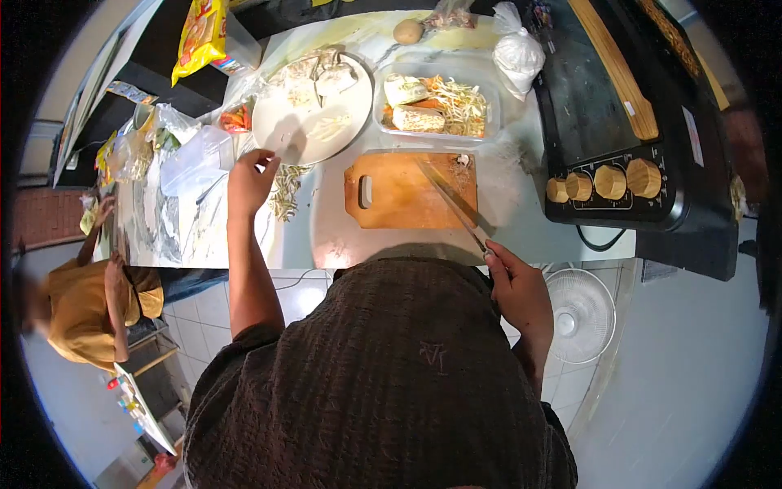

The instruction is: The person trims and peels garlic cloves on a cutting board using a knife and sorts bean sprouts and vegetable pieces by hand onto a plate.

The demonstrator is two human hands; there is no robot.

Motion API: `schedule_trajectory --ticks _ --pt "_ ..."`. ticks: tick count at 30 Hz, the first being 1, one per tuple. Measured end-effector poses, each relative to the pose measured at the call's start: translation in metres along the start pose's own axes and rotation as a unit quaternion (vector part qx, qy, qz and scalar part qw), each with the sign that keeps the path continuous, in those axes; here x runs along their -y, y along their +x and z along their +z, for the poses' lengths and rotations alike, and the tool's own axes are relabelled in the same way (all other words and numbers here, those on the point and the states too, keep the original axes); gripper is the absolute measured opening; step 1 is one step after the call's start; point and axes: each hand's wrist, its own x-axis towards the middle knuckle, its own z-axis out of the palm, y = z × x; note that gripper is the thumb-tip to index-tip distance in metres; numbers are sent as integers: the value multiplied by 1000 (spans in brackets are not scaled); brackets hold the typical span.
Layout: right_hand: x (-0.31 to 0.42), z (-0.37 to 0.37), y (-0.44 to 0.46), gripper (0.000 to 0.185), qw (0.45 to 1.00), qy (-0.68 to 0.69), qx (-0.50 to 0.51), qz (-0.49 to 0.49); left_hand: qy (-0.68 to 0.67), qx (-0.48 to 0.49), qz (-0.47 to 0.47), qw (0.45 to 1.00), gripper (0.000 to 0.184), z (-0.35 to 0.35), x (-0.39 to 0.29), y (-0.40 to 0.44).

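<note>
One long, narrow metal knife (450,201), grasped by its handle in the closed fingers of the right hand (521,289); its blade is extended over a rectangular orange-brown wooden cutting board (395,196), contact not discernible. The left hand (251,183) is held beside a round cream plate (352,91), its fingers loosely parted and released. A loose pile of pale, thin sprouts (285,196) is laid on the marbled bench (326,248). Behind the board is placed a clear rectangular plastic container (494,114), filled with pale blocks and shredded vegetables.
</note>
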Motion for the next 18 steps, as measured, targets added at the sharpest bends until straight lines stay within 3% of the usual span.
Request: schedule_trajectory --ticks 8,15,17,18 --pt "11 -7 6 40 1000 -20 19 0 1 37 -27 999 24 24 28 -32" --pt "9 -7 7 40 1000 -16 20 2 49 7 68 996 19 36 36 -29" --pt "6 -6 7 39 1000 -14 15 -7 8 34 -19 999 19 26 27 -31" --pt "5 -6 7 39 1000 -13 14 -7 8 35 -18 999 19 21 24 -30"
